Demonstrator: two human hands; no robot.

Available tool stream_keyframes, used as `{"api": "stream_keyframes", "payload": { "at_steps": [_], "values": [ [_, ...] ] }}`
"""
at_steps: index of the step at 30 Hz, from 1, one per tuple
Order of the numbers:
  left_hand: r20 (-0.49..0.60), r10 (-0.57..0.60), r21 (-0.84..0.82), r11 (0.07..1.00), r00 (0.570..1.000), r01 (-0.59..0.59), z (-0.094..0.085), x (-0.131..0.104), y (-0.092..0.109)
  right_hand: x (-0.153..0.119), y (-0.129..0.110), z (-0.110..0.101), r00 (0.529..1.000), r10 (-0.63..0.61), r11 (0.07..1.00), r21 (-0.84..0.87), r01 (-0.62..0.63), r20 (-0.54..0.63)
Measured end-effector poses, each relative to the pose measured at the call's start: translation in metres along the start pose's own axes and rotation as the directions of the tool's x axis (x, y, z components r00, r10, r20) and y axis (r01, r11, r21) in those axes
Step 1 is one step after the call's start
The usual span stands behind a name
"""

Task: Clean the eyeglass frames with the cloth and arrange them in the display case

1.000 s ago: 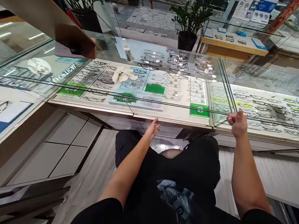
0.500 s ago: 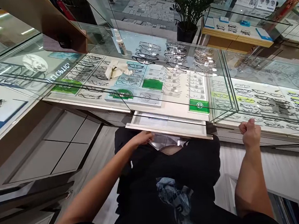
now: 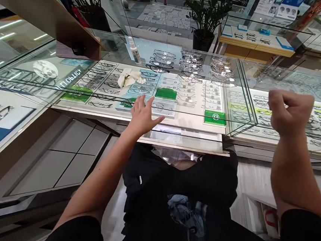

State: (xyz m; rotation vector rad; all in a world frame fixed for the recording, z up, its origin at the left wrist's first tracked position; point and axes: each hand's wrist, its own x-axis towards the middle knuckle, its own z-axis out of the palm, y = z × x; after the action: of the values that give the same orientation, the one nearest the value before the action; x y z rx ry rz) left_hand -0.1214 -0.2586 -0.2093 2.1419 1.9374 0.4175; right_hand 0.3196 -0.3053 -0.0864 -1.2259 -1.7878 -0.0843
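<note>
My left hand is raised over the front of the glass case, its fingers spread and holding nothing. Below it, a shallow drawer is pulled out towards my lap. A green card and a display block with eyeglasses lie just beyond those fingers. On the other side, my right hand is closed in a fist in the air before the right-hand case, with no object showing in it. Rows of eyeglasses rest on the glass top.
A white spray bottle stands on the glass, left of the eyeglasses. A crumpled beige cloth is near it. A brown slanted panel rises at the left. Farther back are a potted plant and a wooden display table.
My left hand has left the drawer's front edge, moved up and forward, and spread its fingers. My right fist has risen and shifted to the right. The drawer stays out.
</note>
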Motion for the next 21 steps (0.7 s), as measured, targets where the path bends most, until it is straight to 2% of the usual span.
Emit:
{"api": "stream_keyframes", "payload": {
  "at_steps": [2,5,7,10,13,15,18,21],
  "values": [
    [0.058,-0.008,0.035,0.999,0.998,0.006,0.005,0.001,-0.001,0.034,-0.008,0.005,0.994,-0.096,0.984,-0.148,0.102,0.047],
    [0.034,-0.043,0.060,0.997,0.999,0.041,0.002,-0.006,0.000,0.085,-0.001,0.026,0.974,-0.002,0.909,-0.406,0.096,0.225],
    [0.000,-0.057,0.058,0.997,0.998,0.057,0.000,-0.012,0.001,0.116,0.016,0.047,0.929,0.102,0.832,-0.542,0.116,0.355],
    [-0.032,-0.053,0.046,0.997,0.998,0.054,0.001,-0.018,-0.001,0.151,0.056,0.082,0.851,0.196,0.747,-0.636,0.193,0.488],
    [-0.057,-0.044,0.054,0.997,0.997,0.048,0.004,-0.023,-0.003,0.169,0.096,0.112,0.781,0.267,0.693,-0.675,0.252,0.565],
    [-0.066,-0.042,0.068,0.997,0.997,0.047,0.006,-0.026,-0.005,0.175,0.116,0.129,0.740,0.315,0.695,-0.676,0.247,0.594],
    [-0.063,-0.026,0.082,0.996,0.998,0.031,0.011,-0.029,-0.008,0.183,0.134,0.147,0.684,0.373,0.712,-0.666,0.223,0.627],
    [-0.078,-0.002,0.075,0.997,0.997,0.008,0.016,-0.031,-0.011,0.195,0.145,0.162,0.657,0.400,0.700,-0.676,0.231,0.639]
  ]
}}
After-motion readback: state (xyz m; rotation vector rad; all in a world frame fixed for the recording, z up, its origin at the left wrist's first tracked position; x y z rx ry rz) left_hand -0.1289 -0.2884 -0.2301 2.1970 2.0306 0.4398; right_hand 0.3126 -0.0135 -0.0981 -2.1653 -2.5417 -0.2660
